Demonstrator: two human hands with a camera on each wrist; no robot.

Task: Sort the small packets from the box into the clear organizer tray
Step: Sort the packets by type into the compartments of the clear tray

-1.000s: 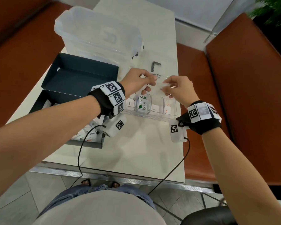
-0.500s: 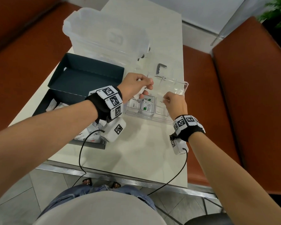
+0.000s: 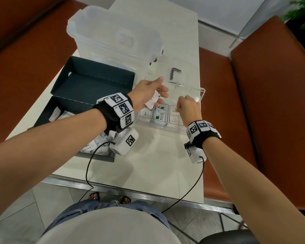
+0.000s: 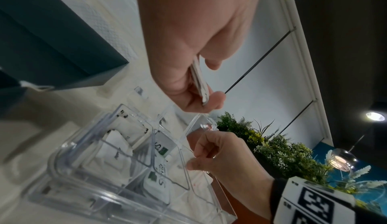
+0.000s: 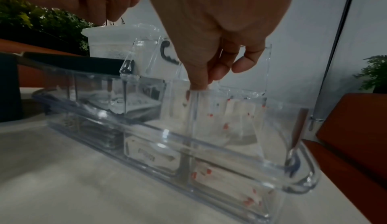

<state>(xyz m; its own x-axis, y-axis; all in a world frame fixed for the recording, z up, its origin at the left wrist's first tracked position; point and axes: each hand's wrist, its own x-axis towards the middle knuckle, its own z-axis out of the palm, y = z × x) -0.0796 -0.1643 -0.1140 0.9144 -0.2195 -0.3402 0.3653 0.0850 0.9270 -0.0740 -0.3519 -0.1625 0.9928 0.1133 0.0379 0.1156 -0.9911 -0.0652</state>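
Observation:
The clear organizer tray (image 3: 158,127) lies on the table with its lid (image 3: 192,81) tilted open behind it. My left hand (image 3: 158,95) hovers over the tray's left end and grips a few white packets (image 3: 152,102), seen edge-on in the left wrist view (image 4: 199,78). My right hand (image 3: 180,106) is lower, over the right compartments. Its fingertips (image 5: 199,83) pinch the top edge of a white packet with red print (image 5: 211,116) that stands in a compartment. Other compartments hold packets, one green and white (image 3: 160,115).
The dark box (image 3: 46,115) sits left of the tray with more packets (image 3: 93,147) in it, partly hidden by my left wrist. Its lid (image 3: 95,80) lies behind. A large translucent bin (image 3: 116,37) stands at the back. Orange benches flank the table.
My right hand has come away from the left hand and dropped toward me into the tray's right side with a packet. The left hand stays above the tray with its packets.

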